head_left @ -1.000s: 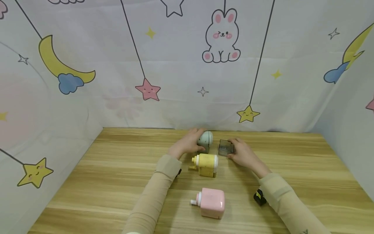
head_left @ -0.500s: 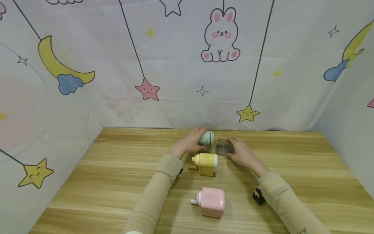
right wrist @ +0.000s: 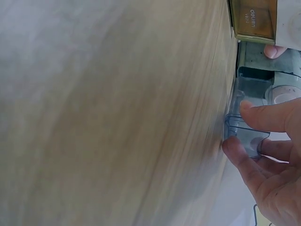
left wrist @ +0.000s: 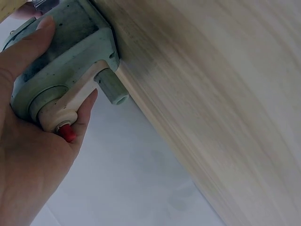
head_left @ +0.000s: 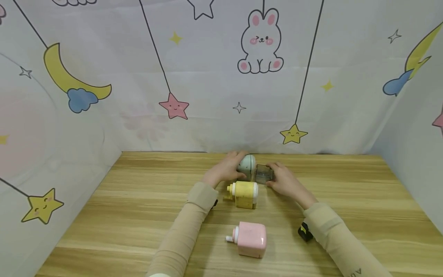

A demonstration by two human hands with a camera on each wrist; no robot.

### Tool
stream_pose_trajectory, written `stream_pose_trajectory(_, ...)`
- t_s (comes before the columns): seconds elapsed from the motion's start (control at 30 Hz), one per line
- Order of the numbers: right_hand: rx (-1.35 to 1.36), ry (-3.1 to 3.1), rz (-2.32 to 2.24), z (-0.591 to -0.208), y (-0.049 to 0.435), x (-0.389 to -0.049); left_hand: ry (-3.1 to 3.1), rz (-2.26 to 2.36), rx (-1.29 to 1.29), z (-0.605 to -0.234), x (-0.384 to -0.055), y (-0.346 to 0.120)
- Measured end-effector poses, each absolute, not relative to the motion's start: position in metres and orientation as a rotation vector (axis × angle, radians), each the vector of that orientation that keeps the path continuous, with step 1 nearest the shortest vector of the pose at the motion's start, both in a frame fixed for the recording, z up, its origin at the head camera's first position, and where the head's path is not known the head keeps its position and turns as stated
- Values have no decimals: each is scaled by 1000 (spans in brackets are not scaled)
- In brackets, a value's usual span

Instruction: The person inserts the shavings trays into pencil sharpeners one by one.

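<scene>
Near the back of the table, my left hand (head_left: 225,168) grips a pale green crank pencil sharpener (head_left: 247,164). The left wrist view shows its crank handle (left wrist: 111,86) and a red tip (left wrist: 67,133), with the thumb over the body. My right hand (head_left: 286,181) pinches a clear grey shavings drawer (head_left: 264,174) between thumb and fingers. In the right wrist view the drawer (right wrist: 247,120) meets the dark slot (right wrist: 256,73) in the sharpener's lower body; how far it reaches inside cannot be told.
Just in front of the hands stands a yellow crank sharpener (head_left: 245,194). Closer to me is a pink one (head_left: 252,240). A printed cloth wall (head_left: 207,130) rises behind the wooden table (head_left: 149,181).
The right hand has moved slightly left with the drawer, and the green sharpener has shifted slightly right. The gap between them has closed. The yellow and pink sharpeners stay put.
</scene>
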State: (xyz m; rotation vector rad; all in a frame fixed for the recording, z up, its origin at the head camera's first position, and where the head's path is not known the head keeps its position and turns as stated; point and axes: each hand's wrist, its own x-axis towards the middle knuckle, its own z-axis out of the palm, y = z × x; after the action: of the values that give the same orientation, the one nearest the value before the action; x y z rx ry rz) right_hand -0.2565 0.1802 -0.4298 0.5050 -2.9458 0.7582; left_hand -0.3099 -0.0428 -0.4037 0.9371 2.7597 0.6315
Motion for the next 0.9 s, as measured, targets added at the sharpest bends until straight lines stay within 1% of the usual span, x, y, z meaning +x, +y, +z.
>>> stream_pose_trajectory(0.9,539,-2912,748,-433,176,-259,2766,655,967,-403,-309,-38)
